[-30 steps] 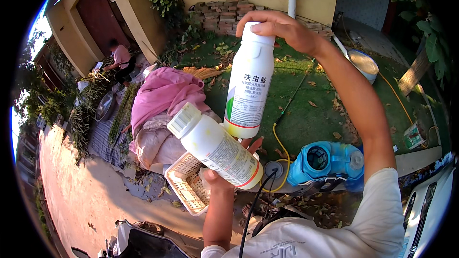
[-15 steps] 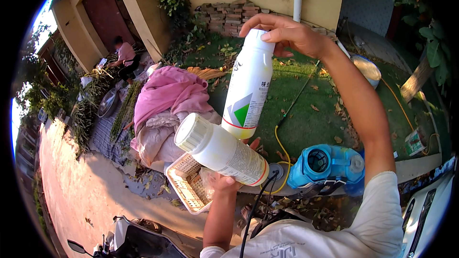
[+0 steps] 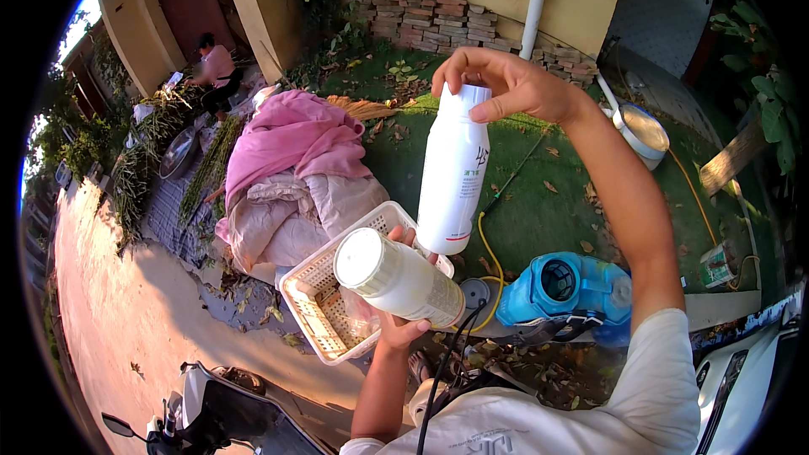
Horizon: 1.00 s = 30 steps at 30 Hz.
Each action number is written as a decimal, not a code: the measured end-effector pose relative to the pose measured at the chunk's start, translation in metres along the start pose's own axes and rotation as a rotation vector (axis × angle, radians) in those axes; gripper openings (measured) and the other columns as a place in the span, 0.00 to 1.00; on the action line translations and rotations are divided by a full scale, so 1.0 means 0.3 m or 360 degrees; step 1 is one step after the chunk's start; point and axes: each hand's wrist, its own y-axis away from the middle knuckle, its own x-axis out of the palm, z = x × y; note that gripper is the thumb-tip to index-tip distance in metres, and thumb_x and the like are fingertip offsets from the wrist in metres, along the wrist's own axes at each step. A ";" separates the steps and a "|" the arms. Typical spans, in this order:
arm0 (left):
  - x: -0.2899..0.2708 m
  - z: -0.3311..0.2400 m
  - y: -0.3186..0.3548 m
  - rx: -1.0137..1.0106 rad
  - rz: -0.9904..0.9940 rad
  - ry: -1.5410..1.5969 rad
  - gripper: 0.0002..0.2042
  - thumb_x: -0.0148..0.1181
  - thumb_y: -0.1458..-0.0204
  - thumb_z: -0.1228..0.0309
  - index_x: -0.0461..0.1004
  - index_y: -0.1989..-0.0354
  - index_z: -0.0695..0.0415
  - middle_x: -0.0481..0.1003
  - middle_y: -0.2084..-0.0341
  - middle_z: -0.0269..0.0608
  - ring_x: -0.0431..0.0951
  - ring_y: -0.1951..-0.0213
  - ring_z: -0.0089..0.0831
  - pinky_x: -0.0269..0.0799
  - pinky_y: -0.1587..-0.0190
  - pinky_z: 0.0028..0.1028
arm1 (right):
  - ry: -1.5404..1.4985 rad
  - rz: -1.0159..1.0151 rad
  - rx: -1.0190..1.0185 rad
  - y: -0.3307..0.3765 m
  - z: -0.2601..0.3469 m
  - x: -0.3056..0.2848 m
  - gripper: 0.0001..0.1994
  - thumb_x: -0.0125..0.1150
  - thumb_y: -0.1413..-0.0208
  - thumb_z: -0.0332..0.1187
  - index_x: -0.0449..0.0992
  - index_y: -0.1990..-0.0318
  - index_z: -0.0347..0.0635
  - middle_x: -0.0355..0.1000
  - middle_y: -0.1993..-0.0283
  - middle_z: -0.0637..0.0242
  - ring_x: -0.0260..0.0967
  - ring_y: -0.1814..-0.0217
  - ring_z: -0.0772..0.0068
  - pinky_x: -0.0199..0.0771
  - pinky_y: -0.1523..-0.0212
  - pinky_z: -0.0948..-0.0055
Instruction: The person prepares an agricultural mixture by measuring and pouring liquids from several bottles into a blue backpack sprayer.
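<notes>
Right hand point(image 3: 514, 93) in the head view pinches the cap point(image 3: 465, 102) of a nearly upright white bottle point(image 3: 451, 181); the left hand point(image 3: 398, 333) curls around a second bottle point(image 3: 417, 291), tilted just beside it, over a cream basket point(image 3: 316, 291)

It's a pale, short-sleeved shirt point(image 3: 581, 411), creased across the body! Grey print point(image 3: 491, 441) (rather faint) marks it, and a black cable point(image 3: 428, 413) crosses the front.

The basket point(image 3: 305, 320), partly behind one bottle point(image 3: 396, 275), lies left of the tank point(image 3: 590, 286).
</notes>
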 end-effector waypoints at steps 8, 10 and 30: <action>-0.406 0.059 0.248 -0.0374 -0.0734 -0.0249 0.47 0.78 0.62 0.59 0.59 0.33 0.62 0.71 0.44 0.45 0.72 0.42 0.37 0.67 0.38 0.39 | 0.0342 -0.0016 0.0327 -0.123 -0.285 0.118 0.17 0.71 0.46 0.34 0.72 0.52 0.46 0.69 0.52 0.73 0.67 0.49 0.77 0.70 0.47 0.70; -0.509 0.060 0.310 -0.0310 -0.0930 -0.0374 0.44 0.77 0.60 0.66 0.58 0.33 0.61 0.70 0.44 0.42 0.72 0.43 0.34 0.65 0.38 0.36 | 0.0362 -0.0057 0.0400 -0.146 -0.381 0.158 0.17 0.71 0.46 0.35 0.72 0.52 0.46 0.69 0.53 0.73 0.67 0.51 0.76 0.70 0.49 0.70; -0.933 -0.100 0.485 -0.0140 -0.1602 -0.0601 0.37 0.74 0.54 0.67 0.60 0.37 0.62 0.72 0.45 0.47 0.73 0.43 0.37 0.66 0.38 0.39 | 0.0880 -0.0588 0.0827 -0.242 -1.382 0.962 0.20 0.74 0.50 0.34 0.71 0.53 0.48 0.66 0.50 0.59 0.69 0.48 0.50 0.72 0.49 0.55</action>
